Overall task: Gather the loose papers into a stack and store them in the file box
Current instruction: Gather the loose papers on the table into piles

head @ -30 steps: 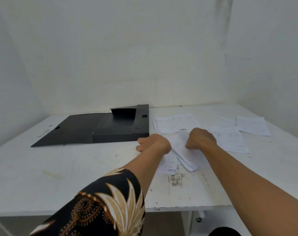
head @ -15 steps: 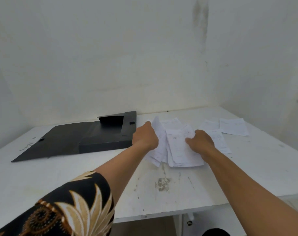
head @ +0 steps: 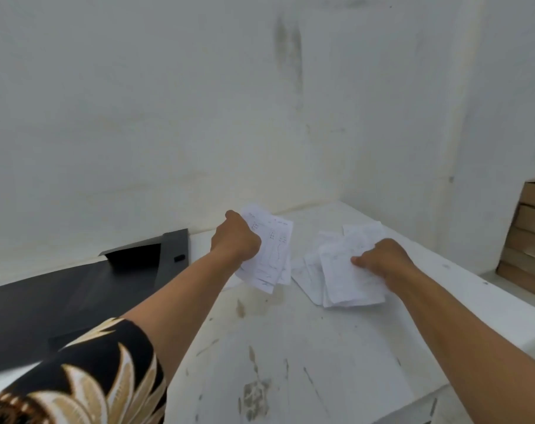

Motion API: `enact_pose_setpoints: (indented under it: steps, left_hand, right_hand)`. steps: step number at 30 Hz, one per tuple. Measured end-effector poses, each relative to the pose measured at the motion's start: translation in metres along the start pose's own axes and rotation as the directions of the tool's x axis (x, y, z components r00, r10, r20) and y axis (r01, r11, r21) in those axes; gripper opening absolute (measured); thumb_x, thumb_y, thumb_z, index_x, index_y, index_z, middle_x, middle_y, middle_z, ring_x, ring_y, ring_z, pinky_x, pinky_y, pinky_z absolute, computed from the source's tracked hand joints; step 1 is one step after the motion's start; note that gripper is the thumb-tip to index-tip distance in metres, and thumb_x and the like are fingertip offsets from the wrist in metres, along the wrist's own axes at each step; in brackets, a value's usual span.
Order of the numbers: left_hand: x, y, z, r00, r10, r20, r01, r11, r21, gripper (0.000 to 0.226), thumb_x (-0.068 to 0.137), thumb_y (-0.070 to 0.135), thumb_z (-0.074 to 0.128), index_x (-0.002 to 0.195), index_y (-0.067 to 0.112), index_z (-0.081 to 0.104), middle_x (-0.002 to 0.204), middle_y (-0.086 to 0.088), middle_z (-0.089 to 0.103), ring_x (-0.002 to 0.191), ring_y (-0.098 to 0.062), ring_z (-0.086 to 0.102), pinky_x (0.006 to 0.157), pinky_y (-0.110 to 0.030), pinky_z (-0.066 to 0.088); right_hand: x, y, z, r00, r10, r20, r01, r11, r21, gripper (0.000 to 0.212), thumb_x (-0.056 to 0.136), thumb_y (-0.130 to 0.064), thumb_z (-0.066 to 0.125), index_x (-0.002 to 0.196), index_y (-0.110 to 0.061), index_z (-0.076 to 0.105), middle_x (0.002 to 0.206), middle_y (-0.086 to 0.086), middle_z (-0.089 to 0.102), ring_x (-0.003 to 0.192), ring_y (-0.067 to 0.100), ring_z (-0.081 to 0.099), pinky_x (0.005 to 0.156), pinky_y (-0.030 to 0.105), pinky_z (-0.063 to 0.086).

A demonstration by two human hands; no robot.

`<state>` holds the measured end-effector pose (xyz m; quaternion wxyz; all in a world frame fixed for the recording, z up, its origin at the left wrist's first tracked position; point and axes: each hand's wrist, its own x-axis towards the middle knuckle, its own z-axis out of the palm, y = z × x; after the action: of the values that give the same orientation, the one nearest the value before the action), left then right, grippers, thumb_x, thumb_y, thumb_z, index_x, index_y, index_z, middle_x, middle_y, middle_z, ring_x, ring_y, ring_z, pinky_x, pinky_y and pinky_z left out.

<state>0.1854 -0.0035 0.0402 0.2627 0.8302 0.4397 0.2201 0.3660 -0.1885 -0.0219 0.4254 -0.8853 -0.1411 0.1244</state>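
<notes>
The left edge is cutting off the open black file box (head: 76, 289), the right edge the stacked cardboard boxes (head: 532, 240), and print on the papers (head: 272, 252) is blurring beyond reading.

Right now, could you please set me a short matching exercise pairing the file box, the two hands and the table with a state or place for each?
Things:
1. file box
2. left hand
3. right hand
4. table

States:
A. white, scuffed top
B. lifts a bundle of papers
C. black, lying open
D. rests on a pile of papers lying on the table

Pairs: 1-C, 2-B, 3-D, 4-A
</notes>
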Motion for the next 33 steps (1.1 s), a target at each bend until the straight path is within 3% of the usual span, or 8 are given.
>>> enact_pose_setpoints:
  steps: [4, 8, 10, 13, 17, 22, 27, 33]
  left_hand:
    - [0.016, -0.001, 0.01, 0.998, -0.017, 0.055, 0.02, 0.999, -0.051, 0.039, 0.082, 0.012, 0.056, 0.119, 0.004, 0.054, 0.109, -0.013, 0.064, 0.097, -0.031, 0.062, 0.074, -0.038, 0.052]
    - [0.021, -0.009, 0.024, 0.98, -0.09, 0.177, 0.124, 0.973, -0.194, 0.025, 0.086, 0.008, 0.064, 0.109, 0.001, 0.059, 0.106, -0.012, 0.064, 0.1, -0.031, 0.061, 0.085, -0.037, 0.052]
    - [0.02, -0.011, 0.033, 0.969, -0.12, 0.218, 0.176, 0.95, -0.258, 0.013, 0.086, 0.006, 0.065, 0.095, 0.004, 0.057, 0.097, -0.011, 0.06, 0.092, -0.029, 0.059, 0.077, -0.034, 0.049]
    - [0.014, -0.014, 0.051, 0.955, -0.149, 0.256, 0.231, 0.915, -0.33, 0.019, 0.087, 0.004, 0.065, 0.076, 0.009, 0.049, 0.082, -0.006, 0.055, 0.083, -0.025, 0.055, 0.073, -0.032, 0.046]
    - [0.003, -0.005, 0.086, 0.953, -0.156, 0.259, 0.246, 0.898, -0.365, 0.011, 0.087, 0.006, 0.063, 0.082, 0.007, 0.054, 0.09, -0.009, 0.061, 0.079, -0.025, 0.058, 0.075, -0.033, 0.052]
    - [-0.017, 0.014, 0.118, 0.962, -0.152, 0.228, 0.195, 0.964, -0.178, 0.012, 0.082, 0.014, 0.059, 0.093, 0.01, 0.056, 0.1, -0.01, 0.067, 0.086, -0.026, 0.064, 0.065, -0.029, 0.051]
    - [-0.025, 0.029, 0.132, 0.968, -0.216, 0.13, 0.186, 0.961, 0.206, 0.039, 0.079, 0.024, 0.066, 0.115, 0.014, 0.055, 0.125, -0.013, 0.048, 0.116, -0.03, 0.044, 0.092, -0.035, 0.04]
    - [-0.024, 0.052, 0.13, 0.942, -0.303, 0.146, 0.266, 0.936, 0.23, 0.039, 0.079, 0.018, 0.064, 0.117, 0.016, 0.054, 0.127, -0.015, 0.038, 0.109, -0.027, 0.041, 0.075, -0.033, 0.03]
  right_hand:
    - [-0.001, 0.001, 0.018, 1.0, 0.01, 0.028, 0.0, 0.946, -0.324, 0.032, 0.077, -0.035, 0.074, 0.092, -0.012, 0.058, 0.102, 0.01, 0.066, 0.092, 0.031, 0.063, 0.07, 0.033, 0.048]
    - [0.002, -0.003, 0.032, 0.999, -0.049, 0.0, 0.044, 0.905, -0.422, 0.018, 0.076, -0.027, 0.07, 0.083, -0.016, 0.058, 0.076, 0.001, 0.057, 0.064, 0.022, 0.052, 0.049, 0.026, 0.034]
    - [0.005, -0.004, 0.029, 0.997, -0.081, 0.01, 0.077, 0.895, -0.439, 0.024, 0.079, -0.03, 0.069, 0.095, -0.014, 0.06, 0.092, 0.005, 0.064, 0.073, 0.025, 0.056, 0.054, 0.027, 0.037]
    - [0.014, 0.001, 0.013, 0.995, -0.097, -0.009, 0.089, 0.94, -0.329, 0.058, 0.079, -0.036, 0.074, 0.126, -0.009, 0.054, 0.124, 0.012, 0.061, 0.106, 0.031, 0.06, 0.082, 0.035, 0.049]
    - [0.021, 0.021, -0.011, 1.0, -0.015, 0.019, 0.018, 0.988, -0.151, 0.064, 0.074, -0.032, 0.081, 0.125, 0.0, 0.057, 0.122, 0.018, 0.063, 0.107, 0.036, 0.06, 0.093, 0.047, 0.049]
    - [0.015, 0.037, -0.003, 0.997, -0.027, 0.07, 0.053, 0.914, -0.403, 0.057, 0.079, -0.04, 0.074, 0.123, -0.006, 0.06, 0.117, 0.012, 0.066, 0.103, 0.03, 0.062, 0.084, 0.035, 0.05]
    - [0.018, 0.032, -0.002, 0.994, -0.023, 0.104, 0.07, 0.875, -0.478, 0.061, 0.079, -0.043, 0.072, 0.127, -0.01, 0.055, 0.123, 0.008, 0.063, 0.106, 0.027, 0.061, 0.079, 0.031, 0.046]
    - [0.021, 0.035, 0.003, 0.995, -0.046, 0.092, 0.086, 0.866, -0.493, 0.054, 0.078, -0.042, 0.07, 0.121, -0.013, 0.056, 0.116, 0.005, 0.064, 0.093, 0.024, 0.06, 0.07, 0.031, 0.043]
